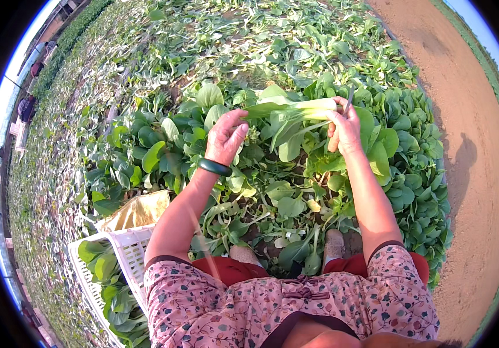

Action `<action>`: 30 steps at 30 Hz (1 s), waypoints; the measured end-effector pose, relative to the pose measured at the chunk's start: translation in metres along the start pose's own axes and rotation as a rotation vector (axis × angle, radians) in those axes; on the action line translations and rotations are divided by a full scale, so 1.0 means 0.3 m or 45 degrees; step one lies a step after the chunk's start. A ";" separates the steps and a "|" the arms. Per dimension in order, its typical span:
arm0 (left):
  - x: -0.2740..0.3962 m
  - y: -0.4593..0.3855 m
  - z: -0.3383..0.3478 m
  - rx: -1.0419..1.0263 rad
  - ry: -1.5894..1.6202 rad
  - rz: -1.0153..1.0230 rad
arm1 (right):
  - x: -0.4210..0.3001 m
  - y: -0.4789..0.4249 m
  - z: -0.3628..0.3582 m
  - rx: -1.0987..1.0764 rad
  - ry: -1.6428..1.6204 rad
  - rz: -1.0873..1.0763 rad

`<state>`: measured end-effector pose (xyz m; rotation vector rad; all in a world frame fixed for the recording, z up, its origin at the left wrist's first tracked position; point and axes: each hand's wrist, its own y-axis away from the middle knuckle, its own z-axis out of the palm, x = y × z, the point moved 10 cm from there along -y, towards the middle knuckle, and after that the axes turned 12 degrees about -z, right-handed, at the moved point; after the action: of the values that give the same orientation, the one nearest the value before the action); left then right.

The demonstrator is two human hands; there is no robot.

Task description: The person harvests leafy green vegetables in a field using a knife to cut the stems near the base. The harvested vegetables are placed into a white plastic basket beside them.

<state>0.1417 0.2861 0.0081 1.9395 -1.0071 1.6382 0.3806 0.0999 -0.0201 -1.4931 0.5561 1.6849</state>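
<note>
My right hand (345,126) grips a head of bok choy (306,108) by its pale base, above the planted bed. The same hand holds a knife (349,99); its blade points up and away, and its light brown handle shows below the fingers. The bok choy lies nearly level, leaves towards the left. My left hand (227,134), with a dark green bangle at the wrist, is beside the leaf tips. Its thumb and fingers are apart; whether a fingertip touches the leaf is unclear.
A white plastic crate (130,254) with cut greens (116,291) stands at my left, by a yellowish sack (138,211). Bok choy plants (406,143) grow ahead and right. Cut leaves (293,206) litter the soil before my feet. A dirt path (471,182) runs along the right; people (26,108) are far left.
</note>
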 end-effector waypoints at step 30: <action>-0.350 0.511 0.375 -0.843 1.252 -0.934 | 0.264 0.542 0.442 -1.041 0.190 0.711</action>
<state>0.0982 0.1334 -0.1402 0.7195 -0.2837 1.2909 0.1722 0.1280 -0.0979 -2.1889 0.3904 2.4259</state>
